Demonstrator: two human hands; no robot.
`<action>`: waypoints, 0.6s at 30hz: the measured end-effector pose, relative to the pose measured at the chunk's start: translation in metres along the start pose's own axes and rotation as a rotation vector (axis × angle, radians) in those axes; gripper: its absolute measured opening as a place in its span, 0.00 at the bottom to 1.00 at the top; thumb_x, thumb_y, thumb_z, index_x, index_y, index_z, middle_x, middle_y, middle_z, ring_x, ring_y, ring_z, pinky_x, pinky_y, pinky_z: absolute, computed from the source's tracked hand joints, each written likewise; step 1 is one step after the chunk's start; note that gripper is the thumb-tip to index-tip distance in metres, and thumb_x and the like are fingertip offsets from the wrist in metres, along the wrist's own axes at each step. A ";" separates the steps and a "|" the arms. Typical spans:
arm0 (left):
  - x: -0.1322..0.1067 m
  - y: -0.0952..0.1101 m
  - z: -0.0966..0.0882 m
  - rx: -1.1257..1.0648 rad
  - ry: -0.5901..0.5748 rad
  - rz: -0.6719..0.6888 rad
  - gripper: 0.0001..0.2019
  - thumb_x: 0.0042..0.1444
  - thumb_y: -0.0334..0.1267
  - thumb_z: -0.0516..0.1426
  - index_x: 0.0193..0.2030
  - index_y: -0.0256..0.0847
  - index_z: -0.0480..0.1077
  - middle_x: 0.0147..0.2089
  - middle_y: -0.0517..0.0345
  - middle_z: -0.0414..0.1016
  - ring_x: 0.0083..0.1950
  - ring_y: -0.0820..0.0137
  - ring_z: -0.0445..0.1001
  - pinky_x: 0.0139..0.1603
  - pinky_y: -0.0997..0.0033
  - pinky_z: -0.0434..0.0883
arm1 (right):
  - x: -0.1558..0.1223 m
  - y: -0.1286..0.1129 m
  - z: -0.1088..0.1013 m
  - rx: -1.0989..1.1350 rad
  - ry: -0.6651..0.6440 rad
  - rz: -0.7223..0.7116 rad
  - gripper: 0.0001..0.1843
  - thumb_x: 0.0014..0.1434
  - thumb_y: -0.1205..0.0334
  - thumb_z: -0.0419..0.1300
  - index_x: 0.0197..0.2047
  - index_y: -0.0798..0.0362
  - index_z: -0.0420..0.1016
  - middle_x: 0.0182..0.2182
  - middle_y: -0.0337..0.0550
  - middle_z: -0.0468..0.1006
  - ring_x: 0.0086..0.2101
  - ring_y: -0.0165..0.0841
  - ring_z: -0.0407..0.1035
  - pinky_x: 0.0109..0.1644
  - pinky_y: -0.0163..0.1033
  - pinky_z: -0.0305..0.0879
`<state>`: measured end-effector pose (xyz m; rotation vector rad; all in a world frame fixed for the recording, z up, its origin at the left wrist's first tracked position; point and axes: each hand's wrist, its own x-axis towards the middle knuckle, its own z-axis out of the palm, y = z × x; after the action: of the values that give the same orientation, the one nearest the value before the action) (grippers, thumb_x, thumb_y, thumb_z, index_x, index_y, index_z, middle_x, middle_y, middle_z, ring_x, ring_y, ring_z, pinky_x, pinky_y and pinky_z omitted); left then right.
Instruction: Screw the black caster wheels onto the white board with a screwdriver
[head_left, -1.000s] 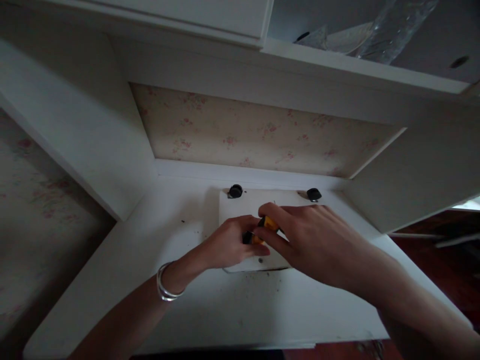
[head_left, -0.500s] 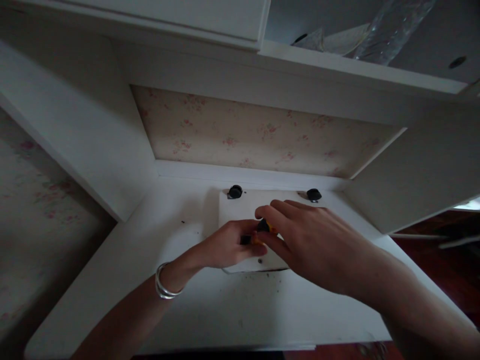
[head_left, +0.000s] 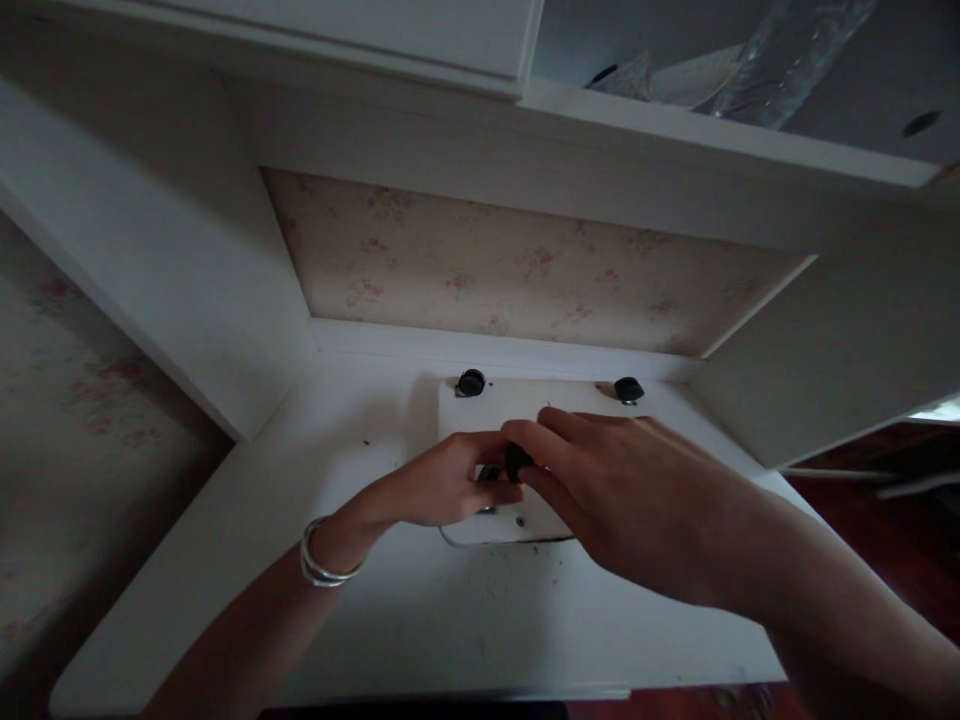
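L hand (head_left: 442, 480): curled, thumb & fingers part-closed w/ small gap btwn, around lower part of blk/orange tool (head_left: 517, 461); firm grip or loose guide, can't tell. Dark part (head_left: 489, 473) visible in same gap, ID unclear. R hand (head_left: 615, 475): thumb & forefinger pinching blk top of tool, other fingers bent, back of hand up. Tool: 1 pc., over mid. of wht board, mostly hidden by fingers; tip not visible. Bracelet (head_left: 321, 553): silver, on L wrist. Board (head_left: 465, 420): flat on wht desktop (head_left: 285, 510); R front portion hidden under R hand. Blk caster (head_left: 471, 382) at board's back L corner; 2nd blk caster (head_left: 628, 390), back R. Screw (head_left: 520, 521): nr front edge of board, just below hands. Room: bare desktop L of board & in front, few dk specks; front edge of desk well apart from board. Limits: low back ledge (head_left: 487, 345) just behind casters; L side panel (head_left: 187, 280) & R side panel (head_left: 847, 350) flanking; shelf (head_left: 712, 130) overhead, clear plastic (head_left: 795, 60) on it.
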<state>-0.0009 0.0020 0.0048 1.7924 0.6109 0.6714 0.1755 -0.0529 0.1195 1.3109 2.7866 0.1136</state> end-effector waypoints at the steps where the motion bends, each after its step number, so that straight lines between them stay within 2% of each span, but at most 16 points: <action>1: 0.000 0.000 -0.001 0.006 -0.025 -0.004 0.04 0.57 0.31 0.59 0.39 0.39 0.73 0.37 0.59 0.77 0.37 0.71 0.74 0.38 0.72 0.70 | 0.000 -0.001 -0.001 -0.007 -0.001 0.001 0.08 0.69 0.61 0.49 0.49 0.45 0.65 0.39 0.39 0.77 0.32 0.37 0.73 0.30 0.40 0.49; 3: 0.001 0.000 -0.001 0.040 -0.006 -0.008 0.03 0.56 0.30 0.59 0.37 0.39 0.73 0.33 0.61 0.77 0.34 0.73 0.72 0.35 0.74 0.68 | 0.003 -0.002 -0.001 -0.074 0.006 0.045 0.10 0.71 0.54 0.46 0.49 0.44 0.65 0.36 0.39 0.78 0.29 0.39 0.73 0.27 0.40 0.45; 5: 0.003 0.000 0.003 0.089 0.094 -0.003 0.04 0.52 0.31 0.63 0.34 0.38 0.72 0.31 0.62 0.75 0.32 0.73 0.71 0.33 0.74 0.67 | 0.007 -0.003 0.001 -0.185 0.019 0.126 0.17 0.71 0.46 0.43 0.46 0.46 0.67 0.27 0.39 0.76 0.23 0.40 0.71 0.25 0.40 0.39; 7: 0.004 0.001 0.006 0.140 0.189 0.006 0.08 0.48 0.32 0.67 0.32 0.38 0.71 0.32 0.62 0.75 0.33 0.72 0.71 0.35 0.73 0.68 | 0.010 -0.002 0.003 -0.256 0.029 0.166 0.18 0.71 0.46 0.43 0.42 0.47 0.67 0.22 0.39 0.73 0.20 0.40 0.69 0.25 0.40 0.36; 8: 0.005 0.002 0.006 0.151 0.196 0.009 0.08 0.48 0.33 0.67 0.33 0.39 0.72 0.34 0.61 0.76 0.35 0.70 0.72 0.37 0.72 0.69 | 0.010 -0.002 0.003 -0.252 0.023 0.158 0.17 0.71 0.48 0.43 0.41 0.48 0.66 0.22 0.39 0.73 0.21 0.39 0.69 0.25 0.40 0.36; 9: 0.004 0.002 0.005 0.143 0.162 0.014 0.08 0.50 0.34 0.66 0.35 0.39 0.72 0.36 0.59 0.77 0.37 0.69 0.74 0.39 0.71 0.70 | 0.010 -0.001 0.002 -0.226 0.008 0.135 0.14 0.71 0.51 0.44 0.41 0.48 0.66 0.25 0.39 0.74 0.22 0.39 0.70 0.25 0.40 0.37; 11: 0.003 0.004 0.001 0.094 0.018 0.022 0.05 0.56 0.33 0.62 0.40 0.40 0.73 0.39 0.58 0.78 0.41 0.68 0.76 0.43 0.70 0.71 | 0.007 0.000 0.000 -0.156 -0.035 0.084 0.09 0.70 0.57 0.46 0.43 0.48 0.65 0.32 0.40 0.76 0.25 0.38 0.71 0.25 0.40 0.41; 13: 0.002 0.004 -0.004 0.055 -0.079 0.024 0.07 0.60 0.31 0.57 0.43 0.40 0.74 0.41 0.57 0.79 0.43 0.69 0.77 0.45 0.70 0.71 | 0.004 -0.001 -0.002 -0.105 -0.067 0.051 0.08 0.69 0.60 0.47 0.47 0.47 0.65 0.36 0.40 0.76 0.28 0.38 0.72 0.27 0.40 0.44; 15: 0.002 0.003 -0.005 0.082 -0.042 0.030 0.07 0.58 0.29 0.57 0.42 0.39 0.74 0.39 0.57 0.80 0.40 0.70 0.76 0.42 0.72 0.71 | 0.003 -0.002 -0.002 -0.091 -0.070 0.056 0.10 0.70 0.58 0.46 0.50 0.45 0.64 0.37 0.40 0.76 0.29 0.38 0.73 0.27 0.40 0.44; 18: 0.004 0.002 0.000 0.166 0.068 0.077 0.07 0.53 0.29 0.61 0.40 0.40 0.74 0.37 0.59 0.78 0.36 0.71 0.74 0.38 0.72 0.70 | 0.006 -0.005 0.002 -0.189 -0.025 0.159 0.16 0.70 0.47 0.44 0.48 0.46 0.64 0.28 0.40 0.76 0.25 0.42 0.73 0.25 0.40 0.39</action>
<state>0.0015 0.0042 0.0071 1.9616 0.6624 0.7547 0.1675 -0.0512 0.1168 1.4708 2.5732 0.3559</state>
